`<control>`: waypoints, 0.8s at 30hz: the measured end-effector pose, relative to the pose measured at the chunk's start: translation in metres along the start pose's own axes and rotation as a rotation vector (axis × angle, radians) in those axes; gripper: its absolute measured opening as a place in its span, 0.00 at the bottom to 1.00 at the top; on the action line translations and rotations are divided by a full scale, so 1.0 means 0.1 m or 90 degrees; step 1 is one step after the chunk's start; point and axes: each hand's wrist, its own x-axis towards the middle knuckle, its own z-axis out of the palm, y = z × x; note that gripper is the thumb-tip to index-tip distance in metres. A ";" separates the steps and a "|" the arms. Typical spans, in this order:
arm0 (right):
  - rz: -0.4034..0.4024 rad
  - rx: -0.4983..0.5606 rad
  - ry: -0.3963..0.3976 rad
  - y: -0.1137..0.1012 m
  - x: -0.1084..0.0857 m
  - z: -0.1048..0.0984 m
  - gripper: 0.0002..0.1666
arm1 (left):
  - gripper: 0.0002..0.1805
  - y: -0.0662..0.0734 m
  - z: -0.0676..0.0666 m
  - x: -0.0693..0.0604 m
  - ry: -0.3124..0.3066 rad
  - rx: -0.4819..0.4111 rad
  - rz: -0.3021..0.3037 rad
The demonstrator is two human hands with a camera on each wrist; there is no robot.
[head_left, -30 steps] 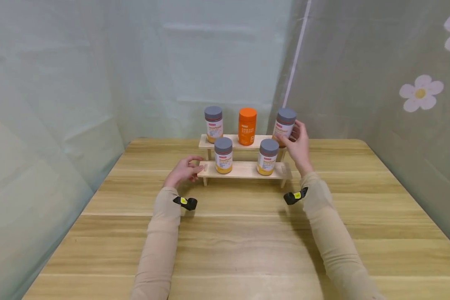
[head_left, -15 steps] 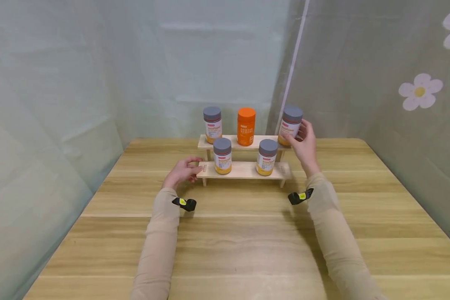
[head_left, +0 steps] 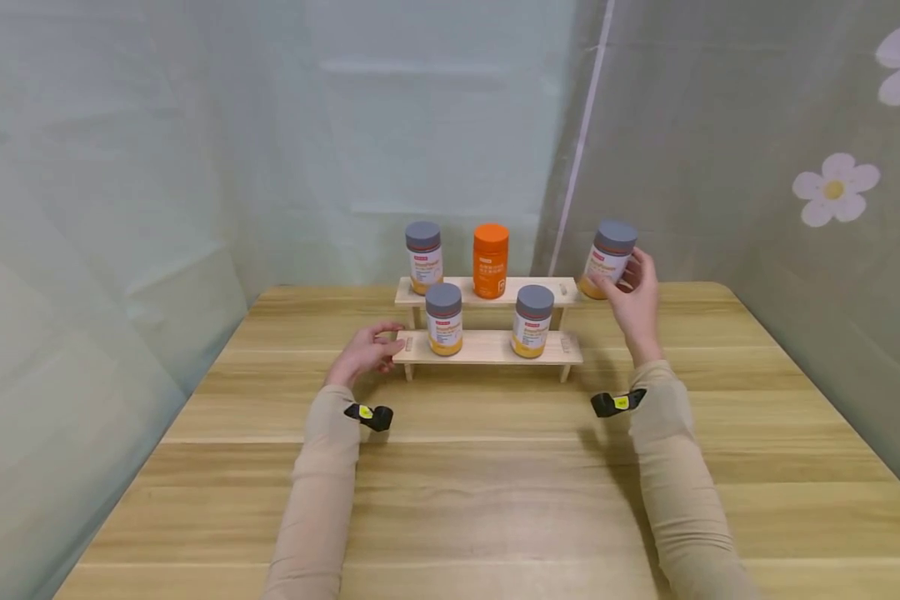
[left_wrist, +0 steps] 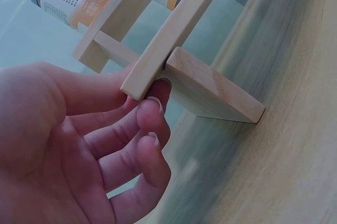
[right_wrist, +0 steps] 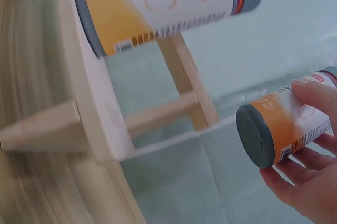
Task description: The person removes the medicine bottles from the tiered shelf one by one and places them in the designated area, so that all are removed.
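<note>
A two-tier wooden rack [head_left: 487, 358] stands toward the back of the table. My left hand [head_left: 367, 350] pinches the left end of its lower shelf between thumb and fingers, which the left wrist view shows closely. My right hand [head_left: 636, 308] grips a grey-lidded jar [head_left: 607, 260], tilted and held off the rack's right end; its dark base shows in the right wrist view. On the upper shelf stand a grey-lidded jar [head_left: 424, 258] at the left and an orange jar [head_left: 491, 262]. The lower shelf bears two grey-lidded jars, one left [head_left: 445, 321] and one right [head_left: 532, 323].
The wooden table [head_left: 465, 500] extends around the rack. Pale green cloth [head_left: 435, 125] hangs behind and at the sides, with white flowers [head_left: 835, 190] on the right. Each wrist wears a small black camera.
My right hand has carried its jar from the right end of the upper shelf out to the right, past the shelf's edge. My left hand keeps its hold on the lower shelf.
</note>
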 end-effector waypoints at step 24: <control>0.082 -0.046 -0.051 0.31 0.07 -0.25 0.41 | 0.28 0.00 -0.02 -0.01 -0.018 -0.009 0.005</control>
